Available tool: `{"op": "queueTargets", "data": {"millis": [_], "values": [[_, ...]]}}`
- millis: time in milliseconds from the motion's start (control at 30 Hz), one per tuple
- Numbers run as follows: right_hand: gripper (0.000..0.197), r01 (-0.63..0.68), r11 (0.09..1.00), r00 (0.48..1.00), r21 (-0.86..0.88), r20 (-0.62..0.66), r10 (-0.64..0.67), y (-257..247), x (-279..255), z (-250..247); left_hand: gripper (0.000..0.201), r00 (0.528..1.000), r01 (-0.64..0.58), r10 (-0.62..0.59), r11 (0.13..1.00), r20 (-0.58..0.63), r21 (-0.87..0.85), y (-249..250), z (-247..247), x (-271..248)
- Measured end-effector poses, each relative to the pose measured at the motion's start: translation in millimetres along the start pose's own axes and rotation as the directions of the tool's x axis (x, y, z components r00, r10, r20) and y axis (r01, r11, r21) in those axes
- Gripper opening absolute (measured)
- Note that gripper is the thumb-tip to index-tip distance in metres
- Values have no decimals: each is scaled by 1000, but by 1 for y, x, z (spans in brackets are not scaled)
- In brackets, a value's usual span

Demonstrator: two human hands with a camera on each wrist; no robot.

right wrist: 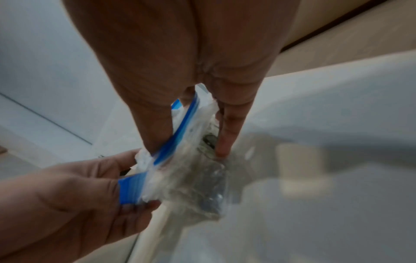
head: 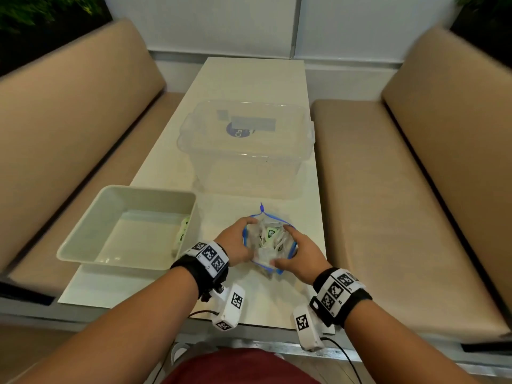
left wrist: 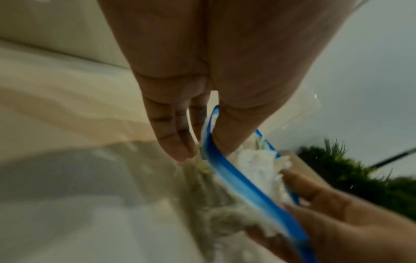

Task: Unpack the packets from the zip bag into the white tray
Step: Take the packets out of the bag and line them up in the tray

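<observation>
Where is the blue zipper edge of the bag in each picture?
Head: the blue zipper edge rings the open zip bag, low centre, between the left hand and right hand.
Left wrist: it runs diagonally from centre to bottom right, under the thumb.
Right wrist: it slants from centre to lower left.
Shared landmark: the white packets inside the bag.
</observation>
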State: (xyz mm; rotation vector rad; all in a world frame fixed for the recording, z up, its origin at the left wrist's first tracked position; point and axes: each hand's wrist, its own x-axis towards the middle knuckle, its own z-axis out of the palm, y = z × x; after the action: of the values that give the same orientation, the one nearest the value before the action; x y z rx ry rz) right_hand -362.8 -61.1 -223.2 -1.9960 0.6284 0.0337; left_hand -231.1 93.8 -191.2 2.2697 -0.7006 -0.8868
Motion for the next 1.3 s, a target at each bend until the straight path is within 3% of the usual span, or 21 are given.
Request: {"op": "queueTargets", "data": {"millis": [100, 300, 400, 533, 700, 900, 1033, 1133, 1200, 1300], "values": [[105, -16, 1000, 1000, 23, 9, 16, 12, 3, 3, 79, 999, 33, -32, 994, -4, 106, -8, 5, -1], [98, 37, 992, 999, -118, -6, -38, 10, 11, -2, 75, 995, 82, -62, 958, -80, 275, 5, -10, 3], [89, 83, 984, 995, -158, -38, -90, 6, 12, -5, 66, 992, 68, -31, 944, -120, 323, 20, -18, 3], [68, 119, 974, 986, -190, -91, -138, 0, 13, -10, 74, 992, 11, 43, 908, -119, 418, 36, -22, 5], [62, 140, 965, 983, -221, -89, -163, -5, 14, -14, 36, 964, -120, 224, 849, -144, 515, 56, -14, 6], [59, 145, 963, 980, -227, -99, -171, -7, 13, -14, 23, 978, -112, 203, 712, -51, 693, 61, 3, 13], [53, 155, 965, 976, -210, -119, -183, -7, 12, -18, 18, 968, -111, 216, 828, -131, 550, 54, -11, 11], [45, 161, 979, 971, -126, -156, -180, -10, 15, -19, 9, 942, -163, 232, 948, -241, 274, 50, -27, 10], [39, 189, 979, 962, -70, -189, -199, -13, 18, -21, 2, 922, -242, 259, 966, -287, 92, 51, -32, 9], [34, 221, 975, 939, 21, -274, -207, -23, 22, -24, 3, 909, -303, 278, 953, -310, -32, 51, -33, 11]]}}
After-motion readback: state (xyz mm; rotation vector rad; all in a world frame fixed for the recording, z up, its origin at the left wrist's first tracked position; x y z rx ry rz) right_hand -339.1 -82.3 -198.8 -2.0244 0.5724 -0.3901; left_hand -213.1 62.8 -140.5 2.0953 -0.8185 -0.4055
